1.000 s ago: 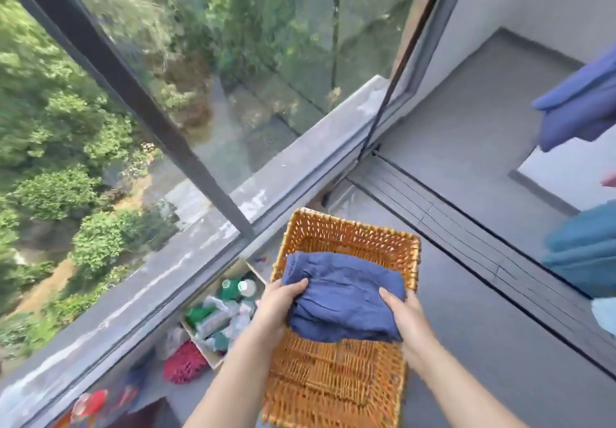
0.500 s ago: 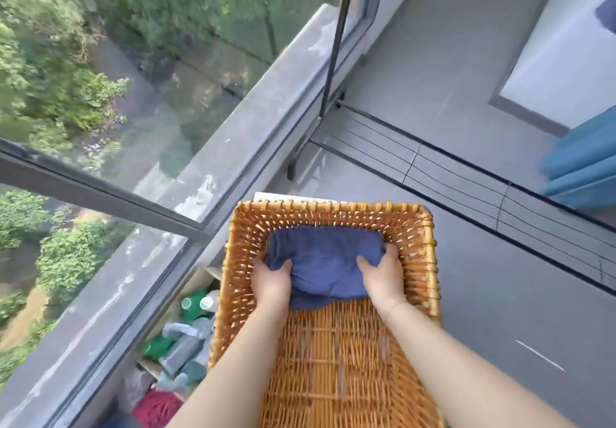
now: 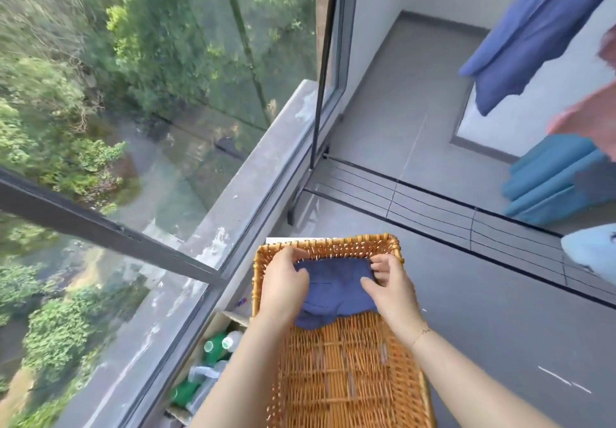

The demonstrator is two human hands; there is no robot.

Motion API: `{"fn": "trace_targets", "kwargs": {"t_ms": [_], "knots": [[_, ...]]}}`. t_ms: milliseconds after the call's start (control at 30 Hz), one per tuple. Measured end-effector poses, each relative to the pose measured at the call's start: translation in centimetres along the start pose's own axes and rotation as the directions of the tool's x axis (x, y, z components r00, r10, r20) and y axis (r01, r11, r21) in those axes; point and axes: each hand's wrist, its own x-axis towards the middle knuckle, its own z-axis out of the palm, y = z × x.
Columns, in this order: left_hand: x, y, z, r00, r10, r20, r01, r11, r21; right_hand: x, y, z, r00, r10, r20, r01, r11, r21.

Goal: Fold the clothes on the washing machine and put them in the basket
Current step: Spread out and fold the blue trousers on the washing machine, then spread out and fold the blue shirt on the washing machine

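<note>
- Now the folded blue cloth lies inside the wicker basket, at its far end, between the two hands and reaching the far wall.
- At the cloth's left edge the left hand has its fingers curled over the cloth's far corner and its thumb on top; it grips the fabric.
- At the cloth's right edge the right hand pinches the far right corner with bent fingers, thumb lying on the cloth.
- To finish well, the person should probably press the fold flat, tuck both far corners square against the wall, then let go without dragging the layers open. The nearer edge, below the hands, looks a little rumpled and may want smoothing.
- Compared with half a second ago, both hands have shifted from the cloth's sides toward its far corners, and the cloth sits closer to the far wall.
- Left of the left hand, beyond the basket, a box of green bottles stands by the window frame.
- Right of the right hand, well apart, blue garments hang over the grey floor.
</note>
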Motion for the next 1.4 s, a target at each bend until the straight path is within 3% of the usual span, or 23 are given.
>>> {"fn": "trace_targets", "kwargs": {"t_ms": [133, 267, 500, 733, 1033, 1200, 1400], "knots": [[-4.7, 5.0, -3.3, 0.995, 0.100, 0.014, -0.100, 0.995, 0.017, -5.0, -3.0, -5.7, 0.996, -0.085, 0.020, 0.085, 0.996, 0.013], [-10.0, 9.2, -4.8, 0.980, 0.187, 0.066, -0.189, 0.982, 0.016, -9.2, -6.0, -11.2, 0.984, -0.146, -0.098, 0.153, 0.986, 0.066], [-19.4, 18.8, -3.7, 0.920, 0.362, 0.147, -0.355, 0.932, -0.075, -14.2, -10.8, -22.6, 0.943, -0.274, -0.187, 0.298, 0.947, 0.119], [-27.2, 29.6, 0.5, 0.844, 0.533, 0.053, -0.516, 0.836, -0.190, -18.3, -12.9, -37.1, 0.884, -0.433, -0.178, 0.444, 0.895, 0.027], [-37.6, 44.0, 3.0, 0.741, 0.658, -0.134, -0.671, 0.721, -0.173, -22.3, -15.9, -54.4, 0.794, -0.596, -0.115, 0.577, 0.800, -0.165], [-38.8, 47.5, 1.3, 0.720, 0.651, -0.242, -0.687, 0.718, -0.114, -22.2, -19.2, -57.9, 0.751, -0.655, -0.084, 0.634, 0.750, -0.187], [-37.6, 49.2, -1.3, 0.699, 0.641, -0.316, -0.702, 0.701, -0.130, -19.7, -23.3, -57.7, 0.703, -0.707, -0.069, 0.694, 0.705, -0.145]]}}
